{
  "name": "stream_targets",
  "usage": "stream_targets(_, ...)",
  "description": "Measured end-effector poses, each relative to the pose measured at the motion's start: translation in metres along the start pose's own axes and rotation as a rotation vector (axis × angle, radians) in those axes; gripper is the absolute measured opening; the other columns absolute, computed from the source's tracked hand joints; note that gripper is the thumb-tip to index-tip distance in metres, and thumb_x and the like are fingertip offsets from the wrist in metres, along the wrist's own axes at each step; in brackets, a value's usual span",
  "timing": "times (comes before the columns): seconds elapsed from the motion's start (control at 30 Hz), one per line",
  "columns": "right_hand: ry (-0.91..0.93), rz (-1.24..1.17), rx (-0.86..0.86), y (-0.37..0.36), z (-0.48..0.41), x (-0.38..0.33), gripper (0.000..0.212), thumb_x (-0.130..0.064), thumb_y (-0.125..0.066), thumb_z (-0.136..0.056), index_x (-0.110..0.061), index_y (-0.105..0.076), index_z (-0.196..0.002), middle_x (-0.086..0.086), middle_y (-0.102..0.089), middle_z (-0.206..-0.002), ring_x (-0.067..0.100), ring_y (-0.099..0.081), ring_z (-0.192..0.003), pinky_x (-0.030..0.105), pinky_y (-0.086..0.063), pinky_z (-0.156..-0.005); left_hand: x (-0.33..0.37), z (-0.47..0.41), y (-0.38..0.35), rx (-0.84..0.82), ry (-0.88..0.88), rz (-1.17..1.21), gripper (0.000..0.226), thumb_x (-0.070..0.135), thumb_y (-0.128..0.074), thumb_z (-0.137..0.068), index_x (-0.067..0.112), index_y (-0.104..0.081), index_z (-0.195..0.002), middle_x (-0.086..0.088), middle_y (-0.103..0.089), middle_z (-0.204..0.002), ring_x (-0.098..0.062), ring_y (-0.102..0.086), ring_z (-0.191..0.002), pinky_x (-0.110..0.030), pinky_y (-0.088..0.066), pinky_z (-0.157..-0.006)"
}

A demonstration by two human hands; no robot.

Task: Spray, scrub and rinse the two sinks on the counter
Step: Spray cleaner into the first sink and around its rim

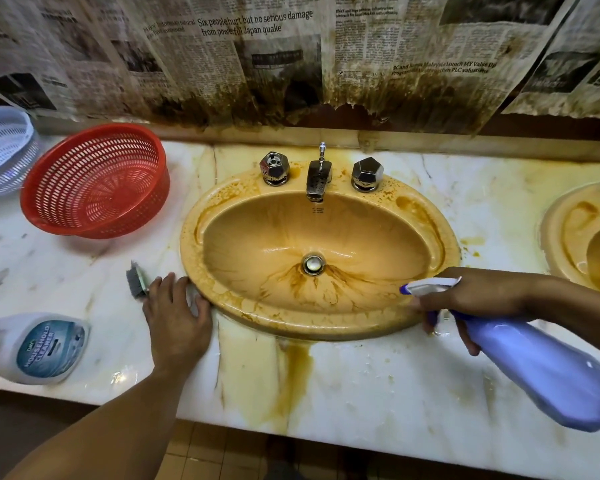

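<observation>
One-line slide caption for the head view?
Right hand aims a blue spray bottle at the stained sink; left hand rests beside the brush.

Right hand (pixel 478 299) grips spray bottle (pixel 541 368) over stained sink (pixel 326 327)

Stained newspaper sheet (pixel 253 26), far wall: "Six people hurt but no serious damage from powerful Japan quake"
White plastic bottle (pixel 32 348), near left: "HOUSEHOLD CLEANER"
</observation>
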State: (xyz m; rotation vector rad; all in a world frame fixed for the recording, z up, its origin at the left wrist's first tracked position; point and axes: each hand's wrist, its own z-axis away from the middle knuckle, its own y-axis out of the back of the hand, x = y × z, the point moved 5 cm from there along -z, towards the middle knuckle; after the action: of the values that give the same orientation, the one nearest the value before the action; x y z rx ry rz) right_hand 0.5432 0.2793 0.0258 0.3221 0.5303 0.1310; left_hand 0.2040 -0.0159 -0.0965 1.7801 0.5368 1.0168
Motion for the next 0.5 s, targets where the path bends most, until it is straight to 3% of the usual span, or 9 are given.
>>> stream_targets(0.1, 0.070, -0.020, -0.054, -0.012, -0.005, -0.020, 0.048, -0.045, -0.063, -0.099, 0.003, -0.066, -0.096, 0.012, -0.076, -0.098, 0.039, -0.068, -0.060, 0.039, -0.056, -0.073, -0.001, 0.000, 0.000, -0.003, -0.004, -0.003, 0.047, 0.038, -0.044, -0.095, 0.009, -0.055, -0.131, -0.016, -0.048, -0.148, -0.036, -0.032, -0.146, -0.056, -0.024, -0.121)
stream_targets(0.17, 0.101, -0.013, -0.057, -0.018, -0.010, -0.031, 0.040, -0.046, -0.064, -0.098, -0.006, -0.068, -0.095, 0.007, -0.076, -0.088, 0.036, -0.068, -0.057, 0.045, -0.058, -0.077, -0.001, 0.000, 0.000, -0.005, -0.002, -0.002, 0.047, 0.038, -0.044, -0.095, 0.010, -0.054, -0.131, -0.016, -0.047, -0.149, -0.036, -0.032, -0.146, -0.055, -0.024, -0.122)
stream_targets(0.27, 0.129, 0.010, -0.058, -0.027, -0.019, -0.043, 0.040, -0.042, -0.062, -0.100, -0.011, -0.063, -0.075, 0.008, -0.072, -0.077, 0.035, -0.068, -0.056, 0.052, -0.058, -0.082, -0.001, 0.000, -0.001, -0.006, -0.002, 0.000, 0.047, 0.038, -0.044, -0.096, 0.010, -0.054, -0.131, -0.015, -0.047, -0.148, -0.035, -0.031, -0.146, -0.055, -0.024, -0.122)
stream_targets(0.37, 0.127, 0.053, -0.028, -0.034, -0.030, -0.046, 0.045, -0.036, -0.059, -0.098, -0.014, -0.057, -0.059, 0.014, -0.069, -0.069, 0.036, -0.069, -0.055, 0.046, -0.060, -0.080, -0.003, -0.001, -0.002, -0.005, 0.000, 0.000, 0.046, 0.038, -0.045, -0.096, 0.011, -0.054, -0.131, -0.014, -0.047, -0.149, -0.035, -0.031, -0.147, -0.055, -0.023, -0.122)
stream_targets(0.43, 0.137, 0.046, -0.034, -0.036, -0.034, -0.047, 0.042, -0.036, -0.062, -0.097, -0.013, -0.058, -0.062, 0.015, -0.069, -0.069, 0.037, -0.069, -0.056, 0.046, -0.060, -0.078, -0.004, -0.001, -0.002, -0.008, 0.002, -0.005, 0.046, 0.038, -0.045, -0.096, 0.011, -0.054, -0.132, -0.014, -0.047, -0.150, -0.035, -0.030, -0.147, -0.055, -0.023, -0.123)
stream_targets(0.5, 0.165, 0.012, -0.058, -0.037, -0.036, -0.050, 0.043, -0.044, -0.068, -0.097, -0.006, -0.061, -0.078, 0.016, -0.072, -0.082, 0.037, -0.068, -0.056, 0.047, -0.059, -0.075, -0.004, -0.001, -0.003, -0.009, 0.003, -0.007, 0.046, 0.038, -0.046, -0.095, 0.011, -0.054, -0.133, -0.015, -0.046, -0.150, -0.035, -0.030, -0.147, -0.055, -0.023, -0.123)
